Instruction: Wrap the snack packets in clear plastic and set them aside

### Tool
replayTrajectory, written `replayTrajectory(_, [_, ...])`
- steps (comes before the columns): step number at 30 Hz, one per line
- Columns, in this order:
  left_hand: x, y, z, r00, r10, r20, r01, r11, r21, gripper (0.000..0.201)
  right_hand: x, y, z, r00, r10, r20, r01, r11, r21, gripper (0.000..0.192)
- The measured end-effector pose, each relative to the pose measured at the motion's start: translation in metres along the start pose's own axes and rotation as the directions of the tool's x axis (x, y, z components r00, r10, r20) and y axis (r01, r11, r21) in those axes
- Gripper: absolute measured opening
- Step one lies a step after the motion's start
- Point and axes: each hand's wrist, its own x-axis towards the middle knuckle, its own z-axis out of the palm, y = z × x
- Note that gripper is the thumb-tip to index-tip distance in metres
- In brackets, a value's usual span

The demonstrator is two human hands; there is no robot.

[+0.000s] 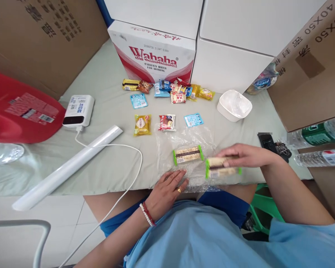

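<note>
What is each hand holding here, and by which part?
The right hand grips a green-ended wafer pack along its top edge. The left hand holds nothing, pressing flat on the clear plastic bag.

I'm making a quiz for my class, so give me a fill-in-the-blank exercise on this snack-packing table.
1. The right hand holds a wafer packet with ____ ends.
2. The left hand rests flat on the clear ____ bag.
3. A second green-ended wafer packet lies ____ that bag.
4. The white cardboard box behind the snacks reads ____ in red.

Missing words: green; plastic; on; Wahaha
</note>
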Motion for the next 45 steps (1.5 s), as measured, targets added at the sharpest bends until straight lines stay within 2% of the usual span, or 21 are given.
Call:
replayTrajectory(2, [-0.001, -0.001, -0.001, 1.000, 0.005, 0.007, -0.005, 1.000, -0.011, 0.047, 0.024, -0.004, -0.004, 0.983, -0.037, -0.179, 0.024, 0.997, -0.076, 0.044])
replayTrajectory(3, [-0.001, -0.001, -0.002, 1.000, 0.003, 0.010, -0.002, 1.000, -0.017, 0.048, 0.039, -0.005, -0.005, 0.972, -0.068, -0.224, 0.038, 0.990, -0.136, 0.042])
replayTrajectory(6, [-0.004, 0.002, -0.003, 0.999, -0.033, 0.001, 0.033, 0.999, -0.027, 0.048, 0.086, 0.000, 0.005, 0.965, -0.170, -0.198, 0.092, 0.932, -0.352, 0.037])
replayTrajectory(8, [-0.008, 0.005, -0.002, 0.998, -0.060, -0.016, 0.059, 0.998, -0.023, 0.047, 0.108, 0.006, 0.016, 0.957, -0.179, -0.227, 0.038, 0.856, -0.516, 0.036])
replayTrajectory(10, [-0.014, 0.007, -0.002, 0.996, -0.080, -0.026, 0.080, 0.997, -0.018, 0.048, 0.119, 0.010, 0.028, 0.922, -0.179, -0.342, -0.081, 0.776, -0.625, 0.038])
replayTrajectory(12, [-0.020, 0.010, -0.001, 0.994, -0.108, -0.032, 0.107, 0.994, -0.010, 0.052, 0.120, 0.011, 0.038, 0.899, -0.200, -0.391, -0.123, 0.740, -0.661, 0.049])
replayTrajectory(15, [-0.028, 0.013, 0.002, 0.984, -0.166, -0.066, 0.167, 0.986, 0.008, 0.059, 0.116, 0.008, 0.049, 0.925, -0.203, -0.322, -0.079, 0.726, -0.683, 0.064])
replayTrajectory(18, [-0.030, 0.016, 0.005, 0.974, -0.204, -0.104, 0.206, 0.978, 0.015, 0.063, 0.114, 0.003, 0.057, 0.920, -0.174, -0.352, -0.126, 0.717, -0.685, 0.062])
replayTrajectory(25, [-0.031, 0.020, 0.008, 0.974, -0.202, -0.103, 0.206, 0.978, 0.030, 0.058, 0.120, 0.004, 0.072, 0.912, -0.164, -0.375, -0.161, 0.699, -0.697, 0.060])
replayTrajectory(33, [-0.038, 0.018, 0.002, 0.951, -0.249, -0.184, 0.259, 0.966, 0.028, 0.056, 0.126, 0.011, 0.076, 0.905, -0.125, -0.408, -0.200, 0.721, -0.664, 0.061])
replayTrajectory(35, [-0.039, 0.017, 0.000, 0.941, -0.278, -0.195, 0.291, 0.956, 0.041, 0.055, 0.122, 0.012, 0.074, 0.902, -0.141, -0.408, -0.180, 0.736, -0.653, 0.062])
replayTrajectory(37, [-0.041, 0.013, -0.003, 0.937, -0.294, -0.191, 0.308, 0.950, 0.045, 0.055, 0.108, 0.010, 0.071, 0.888, -0.212, -0.409, -0.112, 0.762, -0.638, 0.064])
replayTrajectory(41, [-0.047, 0.003, -0.010, 0.955, -0.254, -0.155, 0.262, 0.964, 0.033, 0.055, 0.051, 0.005, 0.080, 0.873, -0.378, -0.308, 0.126, 0.786, -0.605, 0.090])
replayTrajectory(43, [-0.050, -0.002, -0.013, 0.957, -0.237, -0.165, 0.241, 0.971, 0.000, 0.050, 0.025, 0.013, 0.095, 0.893, -0.368, -0.259, 0.136, 0.769, -0.625, 0.103])
replayTrajectory(44, [-0.050, -0.006, -0.015, 0.954, -0.239, -0.181, 0.237, 0.971, -0.032, 0.045, 0.017, 0.020, 0.104, 0.900, -0.348, -0.262, 0.102, 0.754, -0.649, 0.100])
replayTrajectory(45, [-0.049, -0.009, -0.016, 0.948, -0.246, -0.200, 0.236, 0.969, -0.073, 0.039, 0.011, 0.029, 0.113, 0.898, -0.332, -0.289, 0.056, 0.737, -0.673, 0.090])
